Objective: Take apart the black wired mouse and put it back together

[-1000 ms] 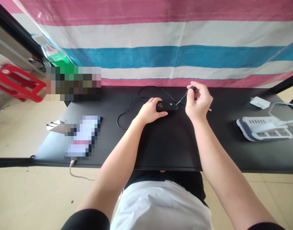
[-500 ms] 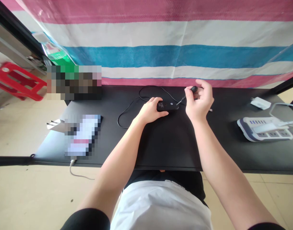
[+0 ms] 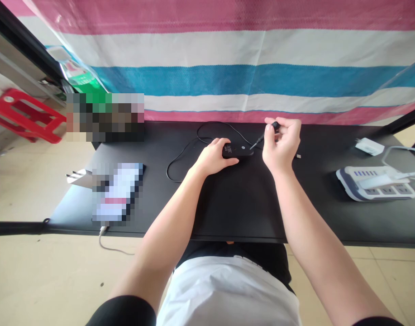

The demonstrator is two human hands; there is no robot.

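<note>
A black corded mouse (image 3: 239, 149) lies belly up on the black table (image 3: 241, 203), its printed label and a pale round spot showing. My left hand (image 3: 216, 156) grips the mouse's left end between thumb and fingers. In my right hand (image 3: 282, 142) is a small screwdriver (image 3: 259, 140), tilted, its handle pinched in the fingers. The thin metal tip meets the right end of the mouse's underside; whether it sits in a screw is too small to tell. A thin black cable (image 3: 173, 160) loops behind the mouse, and a USB plug (image 3: 298, 156) shows just right of my right hand.
On the right are a white power strip (image 3: 377, 183) with a cord plugged in and a white charger (image 3: 369, 146). A phone (image 3: 117, 192), blurred out, and a plug adapter (image 3: 80, 177) lie left. Behind hangs a striped tarp (image 3: 227, 81); a red stool (image 3: 27, 115) stands far left.
My right hand's fingers have shifted round the screwdriver handle, the raised forefinger curling down to it. The mouse and my left hand stay in place.
</note>
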